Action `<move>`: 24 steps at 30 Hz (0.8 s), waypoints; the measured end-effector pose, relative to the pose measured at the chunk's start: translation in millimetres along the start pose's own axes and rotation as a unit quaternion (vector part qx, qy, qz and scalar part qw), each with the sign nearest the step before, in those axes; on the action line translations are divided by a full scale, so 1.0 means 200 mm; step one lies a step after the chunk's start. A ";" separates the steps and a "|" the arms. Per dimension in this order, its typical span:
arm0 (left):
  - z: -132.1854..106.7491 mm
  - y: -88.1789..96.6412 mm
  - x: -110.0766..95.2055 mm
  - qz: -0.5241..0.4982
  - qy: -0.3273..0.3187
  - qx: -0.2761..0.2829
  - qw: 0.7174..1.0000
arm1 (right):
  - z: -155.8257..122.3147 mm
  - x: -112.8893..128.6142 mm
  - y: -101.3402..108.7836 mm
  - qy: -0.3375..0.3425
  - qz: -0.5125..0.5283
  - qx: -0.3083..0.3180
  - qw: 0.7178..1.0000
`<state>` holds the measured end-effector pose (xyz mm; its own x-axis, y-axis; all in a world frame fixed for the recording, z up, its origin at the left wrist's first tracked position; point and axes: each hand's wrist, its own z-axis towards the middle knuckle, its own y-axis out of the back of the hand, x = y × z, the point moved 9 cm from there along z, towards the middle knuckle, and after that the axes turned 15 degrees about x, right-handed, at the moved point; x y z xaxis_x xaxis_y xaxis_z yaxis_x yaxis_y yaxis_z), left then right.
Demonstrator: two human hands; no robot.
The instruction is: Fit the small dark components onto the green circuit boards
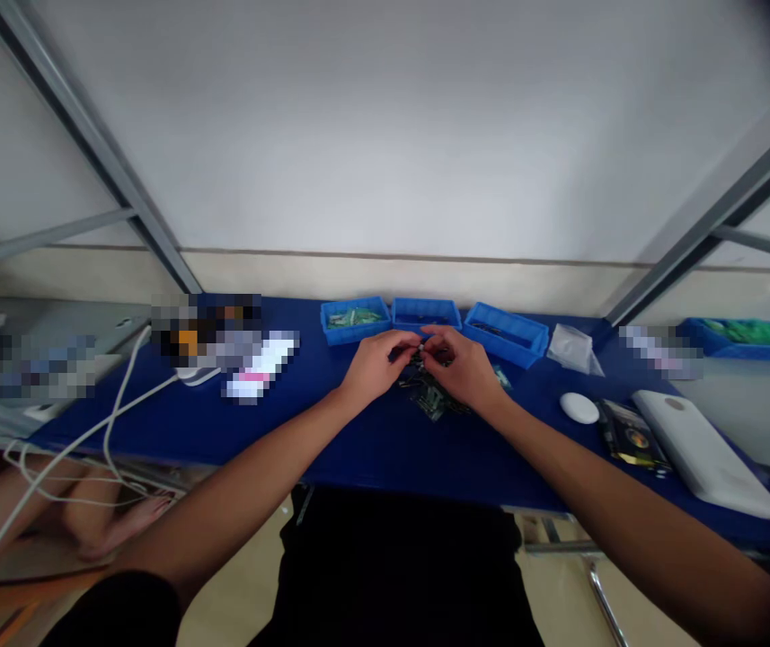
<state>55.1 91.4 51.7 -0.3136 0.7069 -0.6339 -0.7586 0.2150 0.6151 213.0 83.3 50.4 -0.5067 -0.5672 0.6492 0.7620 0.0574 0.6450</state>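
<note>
My left hand [379, 359] and my right hand [460, 364] meet over the middle of the blue tabletop [371, 454], fingertips pinched close together. Between them is a small part, too tiny to make out, with a pale spot on it. Both hands are closed around this spot. Below and between the hands lies a loose pile of small dark and green pieces [433, 400], partly covered by my right hand. Just behind the hands stand a blue bin with green pieces [356, 340], a middle blue bin [426, 303] and a right blue bin [507, 349].
To the right lie a clear plastic bag [571, 349], a white oval object [579, 408], a black packet [632, 436] and a long white case [708, 454]. White cables [111, 422] cross the table's left side. Metal frame posts [155, 243] rise at both sides. Another person's legs [92, 508] show lower left.
</note>
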 end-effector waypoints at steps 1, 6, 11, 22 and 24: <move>0.00 0.00 0.01 -0.024 0.004 -0.004 1.000 | 0.00 0.02 0.00 0.013 -0.016 0.003 1.000; -0.01 0.00 0.02 -0.037 0.042 0.003 0.998 | -0.01 0.06 0.03 0.040 -0.053 -0.006 0.998; -0.01 -0.03 0.00 -0.005 0.068 0.058 0.996 | -0.01 0.05 0.03 0.037 -0.031 -0.012 0.999; -0.01 -0.06 0.05 -0.059 0.094 0.079 0.991 | -0.02 0.10 0.04 0.071 -0.044 -0.014 0.996; -0.01 -0.06 0.06 -0.099 0.099 0.076 0.987 | -0.02 0.09 0.04 0.068 -0.045 -0.024 0.996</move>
<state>59.0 96.1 34.8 -0.2846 0.4985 -0.8188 -0.7268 0.4447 0.5234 212.7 70.5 65.5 -0.5171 -0.6753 0.5259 0.7355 -0.0363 0.6766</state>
